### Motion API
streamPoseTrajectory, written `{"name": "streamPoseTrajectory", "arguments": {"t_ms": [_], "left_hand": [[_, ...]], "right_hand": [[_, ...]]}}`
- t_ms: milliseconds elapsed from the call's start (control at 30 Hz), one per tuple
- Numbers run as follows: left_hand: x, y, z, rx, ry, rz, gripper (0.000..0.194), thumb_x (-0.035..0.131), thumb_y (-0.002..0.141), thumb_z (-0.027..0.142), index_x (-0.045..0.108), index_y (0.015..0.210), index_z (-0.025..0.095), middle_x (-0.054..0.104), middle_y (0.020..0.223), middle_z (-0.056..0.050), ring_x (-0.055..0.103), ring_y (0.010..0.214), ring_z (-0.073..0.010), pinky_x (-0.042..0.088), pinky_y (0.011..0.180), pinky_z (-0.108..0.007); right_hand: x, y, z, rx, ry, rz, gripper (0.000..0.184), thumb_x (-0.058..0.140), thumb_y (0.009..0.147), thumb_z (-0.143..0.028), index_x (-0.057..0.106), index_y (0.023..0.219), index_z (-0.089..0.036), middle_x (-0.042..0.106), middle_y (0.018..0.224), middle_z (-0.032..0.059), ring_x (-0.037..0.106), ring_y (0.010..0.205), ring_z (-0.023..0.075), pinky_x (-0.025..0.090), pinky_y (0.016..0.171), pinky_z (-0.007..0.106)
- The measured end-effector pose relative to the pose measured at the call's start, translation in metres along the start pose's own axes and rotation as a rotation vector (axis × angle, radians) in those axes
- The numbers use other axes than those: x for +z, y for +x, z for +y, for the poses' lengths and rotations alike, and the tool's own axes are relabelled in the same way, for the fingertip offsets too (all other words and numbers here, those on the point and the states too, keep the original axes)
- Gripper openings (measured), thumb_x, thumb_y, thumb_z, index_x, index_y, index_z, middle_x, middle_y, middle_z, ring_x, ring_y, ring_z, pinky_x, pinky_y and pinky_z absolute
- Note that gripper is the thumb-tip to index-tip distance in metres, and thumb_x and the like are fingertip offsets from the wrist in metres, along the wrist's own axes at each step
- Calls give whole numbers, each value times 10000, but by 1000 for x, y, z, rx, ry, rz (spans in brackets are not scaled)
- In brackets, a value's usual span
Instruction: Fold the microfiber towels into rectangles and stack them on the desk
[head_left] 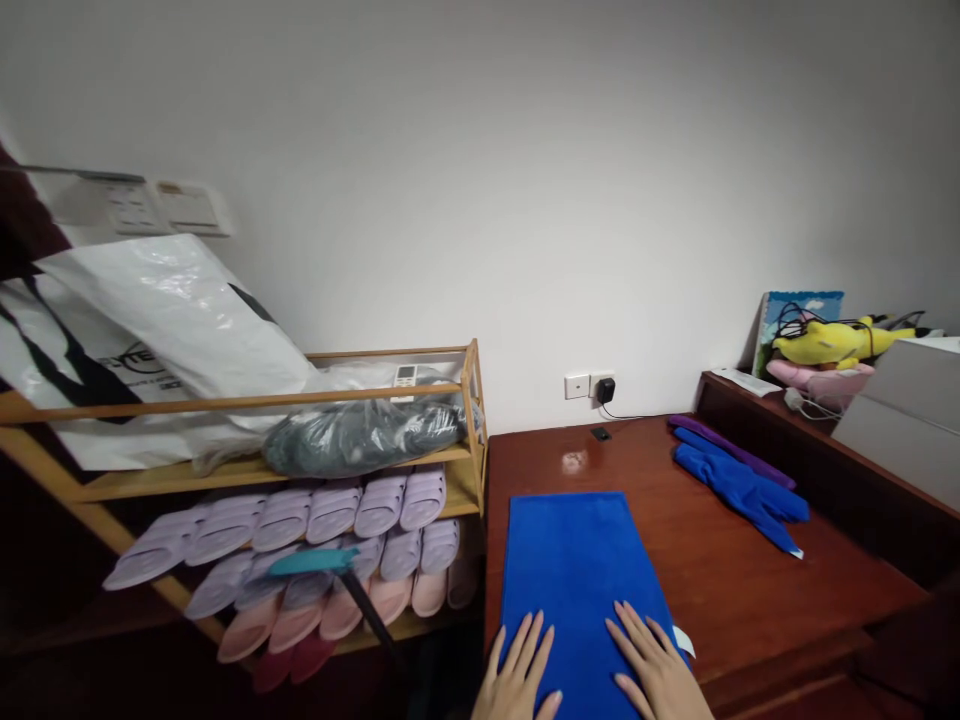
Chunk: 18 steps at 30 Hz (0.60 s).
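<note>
Left hand (510, 690) and right hand (667, 682), fingers (541, 656) spread, gripping nothing, rested on blue cloth (570, 570), apparently keeping it flat against the tabletop (712, 575).

Left hand (516, 672): rests palm down, fingers slightly spread and pointing far, thumb angled right.
Right hand (655, 668): lies palm down, fingers fanned toward the far left, thumb reaching left.

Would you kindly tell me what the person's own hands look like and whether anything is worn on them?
The left hand and the right hand are both bare, with no glove, ring or marking to be seen. The fingers are slender with rounded tips. The wrists fall outside the picture, so sleeves or a watch cannot be judged.
</note>
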<state>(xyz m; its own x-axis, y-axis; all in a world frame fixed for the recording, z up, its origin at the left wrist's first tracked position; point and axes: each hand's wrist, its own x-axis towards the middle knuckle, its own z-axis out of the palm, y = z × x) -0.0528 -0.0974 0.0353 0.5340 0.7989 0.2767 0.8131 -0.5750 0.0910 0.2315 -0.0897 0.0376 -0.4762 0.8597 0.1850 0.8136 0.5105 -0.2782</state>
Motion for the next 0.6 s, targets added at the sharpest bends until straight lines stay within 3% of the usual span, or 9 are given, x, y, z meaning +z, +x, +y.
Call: {"name": "streamPoseTrajectory", "arguments": {"t_ms": [200, 333, 467, 600], "left_hand": [[-12, -22, 6, -53, -39, -82, 646, 404, 926, 400, 26, 1447, 364, 221, 1503, -3, 324, 1343, -237, 363, 1057, -447], [-7, -42, 14, -16, -13, -64, 826, 561, 821, 473, 43, 1453, 350, 230, 1496, -8, 349, 1326, -280, 380, 1047, -456], [7, -61, 20, -94, 63, 29, 832, 569, 800, 226, 68, 1449, 368, 292, 1475, 22, 381, 1309, -259, 401, 1042, -445], [0, -69, 13, -7, 1, 56, 807, 522, 796, 116, 125, 1432, 415, 392, 1429, 58, 443, 1268, -203, 435, 1026, -390]], "right_hand": [[-9, -44, 6, -89, -7, -73, 686, 468, 865, -448, 107, 1440, -344, 149, 1510, 6, 231, 1371, 264, 282, 1104, 456], [5, -58, 18, -38, -73, -79, 678, 438, 854, -230, 112, 1434, -360, 175, 1507, 3, 260, 1362, 254, 319, 1085, 453], [12, -68, 24, 13, -77, -55, 668, 336, 851, -128, 114, 1432, -373, 166, 1515, -21, 220, 1378, 216, 280, 1108, 446], [-6, -70, 27, 31, 23, -132, 635, 315, 863, -134, 166, 1421, -397, 209, 1509, -46, 238, 1374, 182, 267, 1119, 420]]}}
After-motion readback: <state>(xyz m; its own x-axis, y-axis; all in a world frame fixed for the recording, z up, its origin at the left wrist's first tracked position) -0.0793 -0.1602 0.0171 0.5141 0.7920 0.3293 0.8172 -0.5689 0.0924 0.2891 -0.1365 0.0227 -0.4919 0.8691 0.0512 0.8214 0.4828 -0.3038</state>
